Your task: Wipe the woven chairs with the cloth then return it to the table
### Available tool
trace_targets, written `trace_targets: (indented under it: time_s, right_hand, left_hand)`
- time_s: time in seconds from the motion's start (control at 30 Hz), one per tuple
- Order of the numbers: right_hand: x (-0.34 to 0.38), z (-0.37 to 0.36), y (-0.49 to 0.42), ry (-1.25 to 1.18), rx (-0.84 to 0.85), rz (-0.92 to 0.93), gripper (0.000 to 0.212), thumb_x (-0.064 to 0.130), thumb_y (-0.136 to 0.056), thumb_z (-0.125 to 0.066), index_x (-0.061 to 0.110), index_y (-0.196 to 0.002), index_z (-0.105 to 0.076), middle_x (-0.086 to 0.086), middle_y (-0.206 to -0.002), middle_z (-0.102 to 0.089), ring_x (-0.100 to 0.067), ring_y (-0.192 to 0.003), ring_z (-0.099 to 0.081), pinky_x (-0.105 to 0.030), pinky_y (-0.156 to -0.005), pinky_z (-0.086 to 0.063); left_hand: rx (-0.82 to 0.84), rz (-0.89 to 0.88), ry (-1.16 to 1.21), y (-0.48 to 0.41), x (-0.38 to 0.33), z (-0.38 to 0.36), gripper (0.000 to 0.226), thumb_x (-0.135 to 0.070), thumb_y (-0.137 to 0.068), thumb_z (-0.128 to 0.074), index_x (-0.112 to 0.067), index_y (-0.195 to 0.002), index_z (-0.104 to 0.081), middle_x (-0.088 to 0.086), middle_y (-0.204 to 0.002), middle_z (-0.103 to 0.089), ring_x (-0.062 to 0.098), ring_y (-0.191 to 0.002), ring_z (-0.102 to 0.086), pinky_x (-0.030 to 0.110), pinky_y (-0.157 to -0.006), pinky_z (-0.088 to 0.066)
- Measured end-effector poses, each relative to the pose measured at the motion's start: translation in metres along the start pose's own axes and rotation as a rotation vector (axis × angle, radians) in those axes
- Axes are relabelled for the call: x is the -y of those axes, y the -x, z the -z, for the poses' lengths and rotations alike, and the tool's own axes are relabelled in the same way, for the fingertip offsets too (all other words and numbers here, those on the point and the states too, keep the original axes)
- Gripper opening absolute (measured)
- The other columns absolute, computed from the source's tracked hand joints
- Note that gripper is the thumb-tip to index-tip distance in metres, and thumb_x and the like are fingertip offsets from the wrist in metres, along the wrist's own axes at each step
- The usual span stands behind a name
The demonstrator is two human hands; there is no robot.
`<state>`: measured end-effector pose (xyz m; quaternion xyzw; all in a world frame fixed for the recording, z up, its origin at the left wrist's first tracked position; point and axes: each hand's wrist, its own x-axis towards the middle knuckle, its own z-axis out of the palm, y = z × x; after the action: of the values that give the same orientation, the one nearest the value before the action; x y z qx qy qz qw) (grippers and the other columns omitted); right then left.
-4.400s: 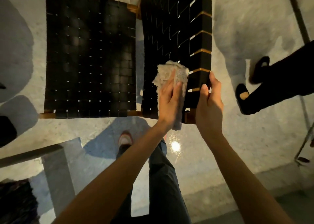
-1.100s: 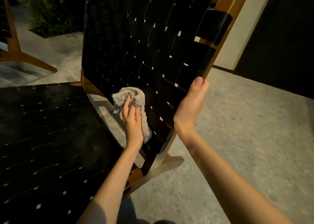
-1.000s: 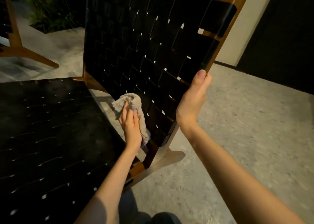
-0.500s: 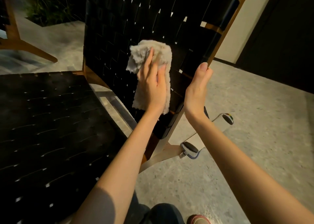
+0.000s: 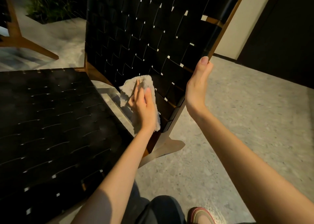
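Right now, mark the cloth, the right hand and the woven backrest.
cloth (image 5: 126, 92): head view, on its upper left flap.
right hand (image 5: 197, 87): head view, on the middle of the hand, below the thumb.
woven backrest (image 5: 153, 28): head view, on the black straps in its upper middle.

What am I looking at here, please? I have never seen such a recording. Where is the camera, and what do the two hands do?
There is no machine: a person wears one camera on the head, looking down at their own hands. The left hand presses a grey cloth against the black woven backrest of a chair. The right hand steadies the backrest's wooden edge; its thumb shows, the other fingers are hidden behind. The woven seat lies at lower left, above a speckled floor. No table is in view.
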<state>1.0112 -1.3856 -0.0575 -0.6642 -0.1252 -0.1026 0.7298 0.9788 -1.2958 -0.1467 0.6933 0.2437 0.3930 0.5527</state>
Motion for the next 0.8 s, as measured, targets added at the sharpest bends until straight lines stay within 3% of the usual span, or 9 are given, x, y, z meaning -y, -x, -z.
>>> trace_targets:
  time_s: [0.03,0.1,0.2,0.27,0.4,0.57,0.63,0.73,0.8]
  right_hand:
    - [-0.001,0.001,-0.001,0.011,0.002,0.000,0.018,0.040,-0.103,-0.021,0.026,-0.098,-0.033,0.005,-0.094,-0.050,0.012,-0.095,-0.034,-0.048,-0.089,-0.036]
    - [-0.003,0.002,-0.003,0.032,-0.001,0.016,0.020,0.041,-0.103,-0.022,0.028,-0.093,-0.033,0.007,-0.086,-0.048,0.016,-0.087,-0.046,-0.035,-0.077,-0.046]
    - [-0.005,0.004,-0.007,0.035,-0.007,0.047,0.024,0.042,-0.101,-0.023,0.023,-0.091,-0.034,0.013,-0.073,-0.037,0.016,-0.056,-0.043,-0.003,-0.059,-0.039]
    - [-0.005,0.005,-0.009,0.028,-0.007,0.072,0.026,0.041,-0.101,-0.024,0.019,-0.092,-0.035,0.013,-0.071,-0.036,0.014,-0.054,-0.040,-0.001,-0.057,-0.036]
    - [-0.008,0.005,-0.011,-0.008,0.010,0.092,0.021,0.041,-0.100,-0.026,0.027,-0.087,-0.035,0.014,-0.073,-0.037,0.016,-0.055,-0.041,0.000,-0.058,-0.036]
    - [-0.014,0.000,-0.016,-0.150,-0.025,0.123,0.015,0.036,-0.097,-0.033,0.026,-0.087,-0.039,0.023,-0.068,-0.048,0.019,-0.059,-0.043,0.003,-0.061,-0.036]
    - [-0.014,-0.002,-0.016,-0.172,-0.034,0.120,0.015,0.034,-0.097,-0.033,0.025,-0.086,-0.038,0.025,-0.068,-0.048,0.017,-0.060,-0.043,0.001,-0.062,-0.036]
    - [-0.006,-0.001,-0.014,-0.111,-0.040,0.101,0.013,0.028,-0.098,-0.032,0.027,-0.086,-0.035,0.027,-0.068,-0.048,0.013,-0.059,-0.040,-0.003,-0.063,-0.036]
    - [0.001,0.002,-0.010,-0.026,-0.016,0.083,0.014,0.022,-0.101,-0.029,0.028,-0.092,-0.038,0.020,-0.071,-0.048,0.017,-0.061,-0.040,0.001,-0.064,-0.034]
  left_hand:
    - [0.011,-0.018,0.029,0.000,-0.011,-0.003,0.030,-0.023,-0.099,-0.044,-0.021,-0.128,-0.051,0.014,-0.142,-0.041,0.019,-0.129,-0.028,0.016,-0.099,-0.034]
    - [0.035,-0.088,0.077,0.000,-0.036,-0.010,0.025,-0.020,-0.099,-0.045,-0.026,-0.123,-0.049,0.015,-0.139,-0.044,0.023,-0.130,-0.029,0.028,-0.105,-0.032]
    - [0.036,-0.264,0.085,-0.009,-0.076,-0.027,0.034,-0.019,-0.099,-0.046,-0.014,-0.132,-0.050,0.007,-0.141,-0.047,0.020,-0.120,-0.033,0.023,-0.101,-0.032]
    - [0.000,-0.337,0.083,-0.014,-0.092,-0.037,0.037,-0.021,-0.098,-0.047,-0.016,-0.135,-0.049,0.002,-0.142,-0.047,0.018,-0.113,-0.035,0.017,-0.094,-0.034]
    - [-0.058,-0.396,0.046,-0.017,-0.083,-0.039,0.037,-0.018,-0.096,-0.051,-0.013,-0.133,-0.051,0.004,-0.141,-0.049,0.014,-0.110,-0.035,0.002,-0.087,-0.029]
    - [-0.100,-0.345,-0.025,-0.019,-0.054,-0.033,0.039,-0.023,-0.097,-0.048,-0.029,-0.133,-0.038,0.004,-0.143,-0.046,0.012,-0.116,-0.032,-0.003,-0.088,-0.022]
    - [-0.120,-0.298,-0.045,-0.019,-0.050,-0.033,0.040,-0.024,-0.096,-0.047,-0.022,-0.136,-0.043,0.005,-0.142,-0.046,0.012,-0.117,-0.032,-0.008,-0.087,-0.017]
    - [-0.113,-0.216,-0.086,-0.018,-0.055,-0.031,0.044,-0.024,-0.096,-0.046,-0.009,-0.137,-0.046,0.002,-0.142,-0.045,0.012,-0.122,-0.032,-0.006,-0.092,-0.016]
    - [-0.041,-0.146,-0.095,-0.017,-0.063,-0.028,0.045,-0.023,-0.097,-0.046,-0.008,-0.139,-0.043,0.004,-0.143,-0.044,0.016,-0.130,-0.032,0.003,-0.101,-0.021]
